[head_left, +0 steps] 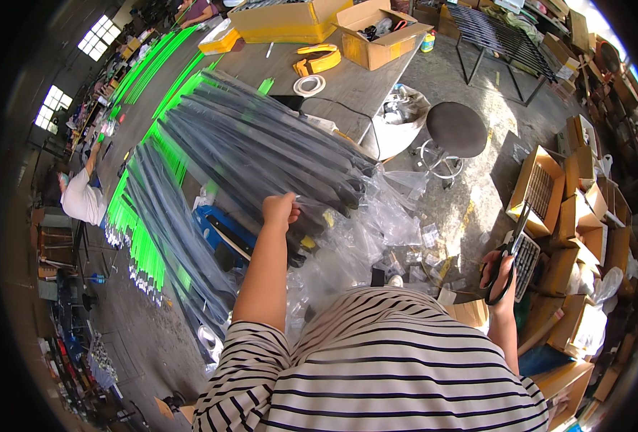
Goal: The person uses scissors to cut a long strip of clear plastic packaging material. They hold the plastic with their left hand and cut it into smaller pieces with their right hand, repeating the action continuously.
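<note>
My left hand (281, 211) is closed, its fingers pinched at the end of a clear plastic sleeve (319, 209) over the bundled dark rods. The long dark rods (247, 137), wrapped in clear plastic, fan out across the table from upper left toward me. Bright green rods (142, 227) with white ends lie beneath and beyond them. Off to the right, my right hand (499, 277) is closed around the handles of black scissors (507, 252), blades pointing up and away from me. Loose crumpled clear plastic (383, 216) hangs at the rods' near ends.
Cardboard boxes (538, 191) crowd the right side. A round dark stool (457, 129) stands beyond the table corner beside a white sack (401, 119). Tape rolls (309, 86) and an open carton (380, 36) sit on the table. A person in white (83, 198) is at far left.
</note>
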Demonstrator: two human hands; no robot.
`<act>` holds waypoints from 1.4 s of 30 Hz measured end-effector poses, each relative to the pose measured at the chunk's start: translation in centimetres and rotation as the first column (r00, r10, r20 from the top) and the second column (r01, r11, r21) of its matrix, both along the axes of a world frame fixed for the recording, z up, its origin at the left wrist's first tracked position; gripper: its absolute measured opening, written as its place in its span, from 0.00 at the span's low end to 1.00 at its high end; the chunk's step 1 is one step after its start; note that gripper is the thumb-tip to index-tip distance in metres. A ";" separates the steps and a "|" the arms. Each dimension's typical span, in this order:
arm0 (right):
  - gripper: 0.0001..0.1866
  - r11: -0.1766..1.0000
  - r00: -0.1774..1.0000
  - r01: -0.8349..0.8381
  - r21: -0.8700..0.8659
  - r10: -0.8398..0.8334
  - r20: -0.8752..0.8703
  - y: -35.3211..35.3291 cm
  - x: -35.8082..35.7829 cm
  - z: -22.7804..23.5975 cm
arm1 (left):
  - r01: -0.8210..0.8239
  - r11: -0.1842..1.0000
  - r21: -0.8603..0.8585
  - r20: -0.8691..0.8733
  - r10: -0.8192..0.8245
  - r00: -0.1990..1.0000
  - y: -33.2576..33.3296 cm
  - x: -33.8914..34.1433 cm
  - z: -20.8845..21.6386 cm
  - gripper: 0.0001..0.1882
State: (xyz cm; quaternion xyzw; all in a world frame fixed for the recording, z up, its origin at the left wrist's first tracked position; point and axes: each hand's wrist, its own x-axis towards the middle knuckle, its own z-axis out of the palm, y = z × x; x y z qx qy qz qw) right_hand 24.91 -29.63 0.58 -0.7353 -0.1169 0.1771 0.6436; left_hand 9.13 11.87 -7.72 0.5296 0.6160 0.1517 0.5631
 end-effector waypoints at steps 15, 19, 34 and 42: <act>0.34 0.996 0.996 -0.088 0.026 0.087 0.034 0.1 0.0 0.7 | -0.039 0.882 -0.470 0.659 0.380 0.650 0.5 -0.2 0.4 0.11; 0.32 0.992 0.990 -0.121 0.024 0.119 0.077 0.3 -0.4 1.1 | 0.105 0.872 -0.478 0.727 0.326 0.604 -0.2 0.6 1.2 0.14; 0.29 0.857 0.987 -0.122 0.500 0.158 -0.029 4.1 0.4 3.2 | 0.233 0.949 -0.210 0.930 0.121 0.348 -11.4 8.9 18.0 0.07; 0.19 0.855 0.965 -0.063 0.515 -0.079 0.250 5.0 4.1 12.7 | 0.149 0.987 0.061 0.960 -0.099 0.261 -14.7 9.7 19.3 0.05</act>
